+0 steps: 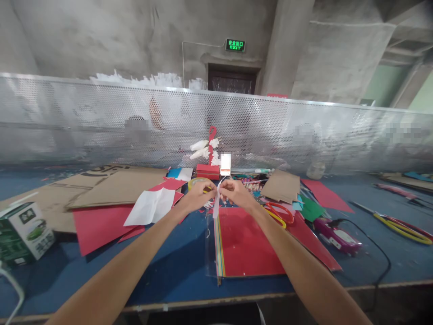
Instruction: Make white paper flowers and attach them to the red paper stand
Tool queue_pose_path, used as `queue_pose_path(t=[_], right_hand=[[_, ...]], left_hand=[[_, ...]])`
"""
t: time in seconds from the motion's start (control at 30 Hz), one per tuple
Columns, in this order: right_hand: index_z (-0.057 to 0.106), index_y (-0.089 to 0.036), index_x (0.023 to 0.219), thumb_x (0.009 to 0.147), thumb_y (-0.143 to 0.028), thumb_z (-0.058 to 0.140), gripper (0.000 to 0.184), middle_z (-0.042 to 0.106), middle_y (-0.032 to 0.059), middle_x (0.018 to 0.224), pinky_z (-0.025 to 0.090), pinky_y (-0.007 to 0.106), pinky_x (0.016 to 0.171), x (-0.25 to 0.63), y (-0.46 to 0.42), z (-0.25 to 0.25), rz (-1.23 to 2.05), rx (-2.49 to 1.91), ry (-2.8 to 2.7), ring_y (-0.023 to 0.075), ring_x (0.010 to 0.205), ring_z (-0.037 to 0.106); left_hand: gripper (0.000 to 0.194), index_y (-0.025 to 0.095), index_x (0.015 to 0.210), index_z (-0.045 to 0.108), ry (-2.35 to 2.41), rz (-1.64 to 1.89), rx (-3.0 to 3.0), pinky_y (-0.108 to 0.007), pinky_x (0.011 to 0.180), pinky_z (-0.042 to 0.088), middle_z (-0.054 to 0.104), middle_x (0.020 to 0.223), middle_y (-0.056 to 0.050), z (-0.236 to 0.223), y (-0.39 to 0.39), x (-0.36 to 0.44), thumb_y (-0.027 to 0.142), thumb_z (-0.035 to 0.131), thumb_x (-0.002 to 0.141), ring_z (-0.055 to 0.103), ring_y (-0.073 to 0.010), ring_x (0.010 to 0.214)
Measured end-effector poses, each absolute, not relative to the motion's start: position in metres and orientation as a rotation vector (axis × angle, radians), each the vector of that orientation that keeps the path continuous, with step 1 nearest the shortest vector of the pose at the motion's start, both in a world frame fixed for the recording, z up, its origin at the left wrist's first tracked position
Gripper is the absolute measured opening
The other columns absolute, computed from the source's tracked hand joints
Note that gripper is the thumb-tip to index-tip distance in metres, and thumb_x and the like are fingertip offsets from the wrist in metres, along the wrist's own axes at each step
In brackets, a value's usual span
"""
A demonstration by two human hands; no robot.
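A narrow white paper strip [216, 209] hangs between my hands, its lower end over the left edge of a stack of coloured paper [250, 246] with a red sheet on top. Pinched fingers of my left hand [200, 195] grip the strip's left side. My right hand [236, 193] is closed on its upper right part; the fingertips hide the exact grip. Just behind stands a red paper piece with a curled top [212, 132], bearing white paper flowers [200, 151], above a red box [207, 171]. A roll of yellow tape [193, 183] lies behind my left hand.
Scissors with red and yellow handles [282, 214] lie by my right forearm, and another pair [395, 221] farther right. A purple device [338, 237] trails a black cable. Cardboard [111, 187] and a green-and-white box [29, 230] occupy the left. A perforated metal screen [101, 117] borders the back.
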State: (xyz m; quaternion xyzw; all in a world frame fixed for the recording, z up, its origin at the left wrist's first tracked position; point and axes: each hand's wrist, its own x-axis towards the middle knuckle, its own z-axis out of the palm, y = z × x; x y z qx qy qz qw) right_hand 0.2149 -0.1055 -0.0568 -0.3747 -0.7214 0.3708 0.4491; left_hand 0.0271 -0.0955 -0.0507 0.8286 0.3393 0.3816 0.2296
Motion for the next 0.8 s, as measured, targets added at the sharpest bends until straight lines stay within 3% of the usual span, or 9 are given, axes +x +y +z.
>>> queue_pose_path(t=[0.27,0.8], right_hand=[[0.06,-0.017,0.08,0.078,-0.034,0.063,0.017,0.062,-0.0015,0.059,0.038,0.018,0.038,0.2159,-0.1068,-0.0549,0.973,-0.894,-1.752,0.0089,0.044,0.052],[0.059,-0.017,0.079,0.077,-0.034,0.062,0.017,0.062,-0.0017,0.06,0.038,0.018,0.039,0.215,-0.1086,-0.0533,0.977,-0.897,-1.758,0.0088,0.044,0.052]], left_hand=[[0.024,0.016,0.078,0.066,0.858,1.051,2.158,-0.025,0.063,0.043,0.061,0.078,-0.003,-0.0537,-0.0882,0.0237,0.038,0.059,0.083,0.054,-0.0138,0.07],[0.019,0.017,0.079,0.064,0.895,1.034,2.142,-0.025,0.064,0.045,0.063,0.076,-0.001,-0.0546,-0.0887,0.0257,0.034,0.057,0.082,0.057,-0.0132,0.068]])
